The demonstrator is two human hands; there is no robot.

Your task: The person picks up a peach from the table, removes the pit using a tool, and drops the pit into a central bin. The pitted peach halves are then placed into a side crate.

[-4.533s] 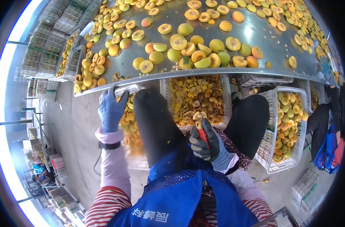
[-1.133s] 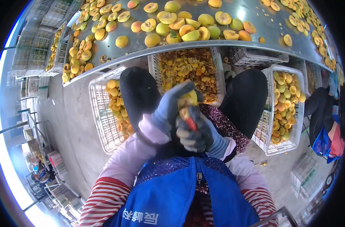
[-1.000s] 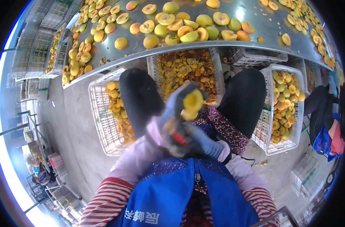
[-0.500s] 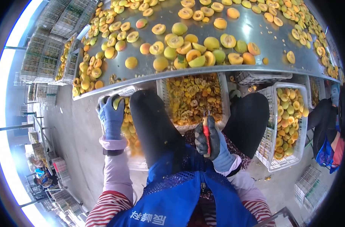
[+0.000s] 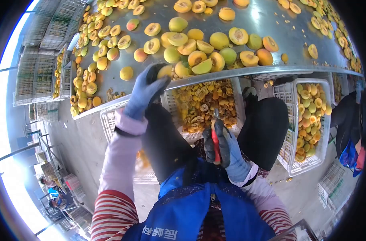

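many fruits [image 5: 219, 40] are lying on the table [image 5: 267, 24]. at its near edge, the left hand [image 5: 147, 87] is curving at one fruit [image 5: 165, 71]; whether it is gripping, i cannot tell. below that edge, the right hand [image 5: 228, 148] is holding a red tool [image 5: 216, 145].

Counter [image 5: 271, 32]: metal, across top of frame, bearing whole and halved fruit.
Left hand [image 5: 146, 88]: gloved, upper left of center, at counter's front edge; thumb and fingers parted about yellow fruit [image 5: 165, 72]; contact unconfirmed.
Right hand [image 5: 227, 148]: gloved, below center, gripping red-handled tool [image 5: 216, 146], tip upward.
Center crate [image 5: 239, 102]: fruit pieces [image 5: 207, 100] inside.
Right-side crate [image 5: 291, 132]: fruit halves [image 5: 309, 120] inside.
Stacked crates [image 5: 56, 34]: upper left.
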